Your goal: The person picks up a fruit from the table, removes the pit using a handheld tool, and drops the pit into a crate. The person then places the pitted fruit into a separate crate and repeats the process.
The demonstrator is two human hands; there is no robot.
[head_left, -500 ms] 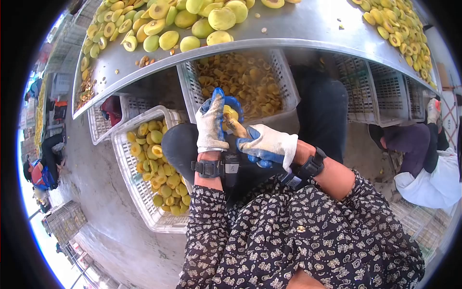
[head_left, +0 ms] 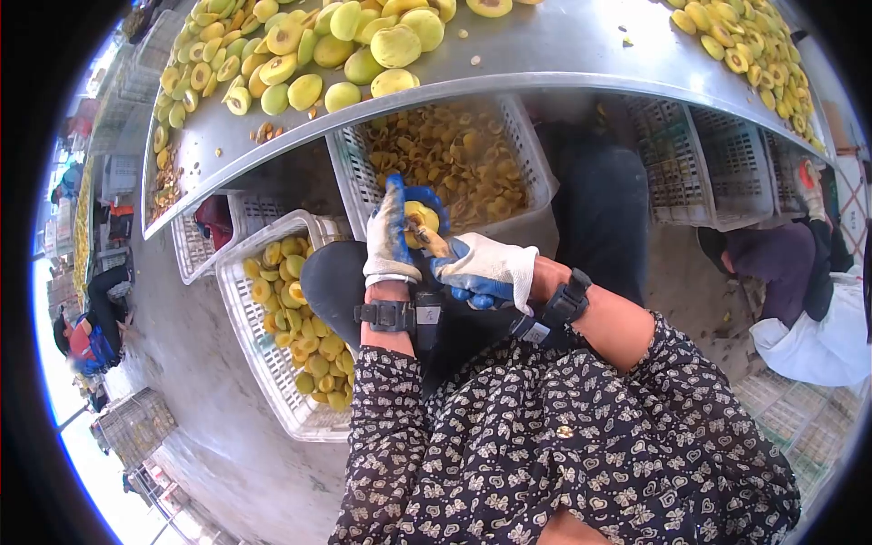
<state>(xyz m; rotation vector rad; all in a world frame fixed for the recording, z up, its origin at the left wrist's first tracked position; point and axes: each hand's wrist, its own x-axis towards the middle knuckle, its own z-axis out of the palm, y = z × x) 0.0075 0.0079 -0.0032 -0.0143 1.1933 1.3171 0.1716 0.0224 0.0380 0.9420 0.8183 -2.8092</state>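
Observation:
My left hand (head_left: 389,240), in a white work glove with blue-coated fingers, cups a halved yellow fruit (head_left: 422,216) with its cut side up. My right hand (head_left: 488,269), gloved the same way, is closed round a short tool with a brown handle (head_left: 435,243). The tool's tip meets the middle of the fruit half; its working end is hidden there. Directly beyond both hands, a white crate (head_left: 538,156) holds many small yellow cut pieces. Yellow-green fruit halves (head_left: 313,341) fill another crate to the left of my knee.
A metal table (head_left: 536,45) runs across the front, with heaped fruit halves (head_left: 300,50) at left and another pile (head_left: 740,50) at right. More crates (head_left: 677,163) stand beneath it. A person (head_left: 772,263) sits at right; another person (head_left: 91,336) is far left.
Both hands have shifted slightly left with the fruit and tool. The fruit half shows more of its cut face, and the whole view has moved a little.

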